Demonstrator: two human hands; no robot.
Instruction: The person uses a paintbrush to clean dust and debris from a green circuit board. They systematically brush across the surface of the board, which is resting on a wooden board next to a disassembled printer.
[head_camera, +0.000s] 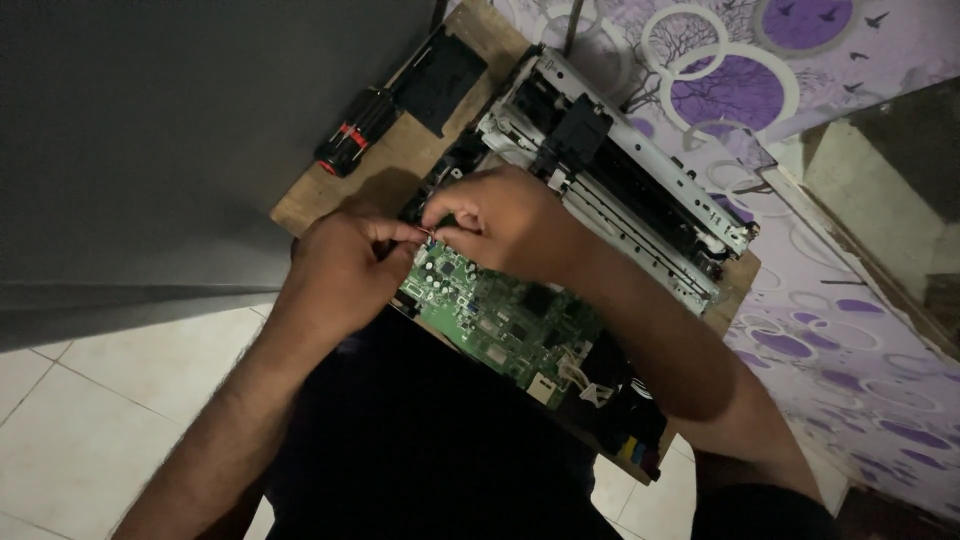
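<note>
1. Both hands meet over the near-left corner of a green circuit board (500, 325). The left hand (345, 270) is curled, thumb and forefinger pinched together; the right hand (505, 222) is likewise curled, its fingertips pinched just opposite.
2. Between the two pinches sits something thin and reddish, perhaps a fine wire (428, 231) or connector lead. It is too small to name with certainty. Using two hands on so slight a part looks like a matter of steadiness, one hand bracing while the other works.
3. That board is fixed to the side of an opened printer mechanism (620, 185), whose metal frame, rails and black carriage lie bare with the casing off. The exposed state is what gives the fingers access to the board's edge.
4. Printer and board rest on a wooden board (400, 160) that serves as a work surface, raised above a pale tiled floor (120, 400).
5. A multi-bit screwdriver (355, 132) with a black and red handle lies on the wood to the far left, well apart from the hands but within reach.
6. A black plastic panel (440, 80) lies flat beside the screwdriver, out of the way.
7. Purple patterned fabric (780, 90) covers the surface to the right.
</note>
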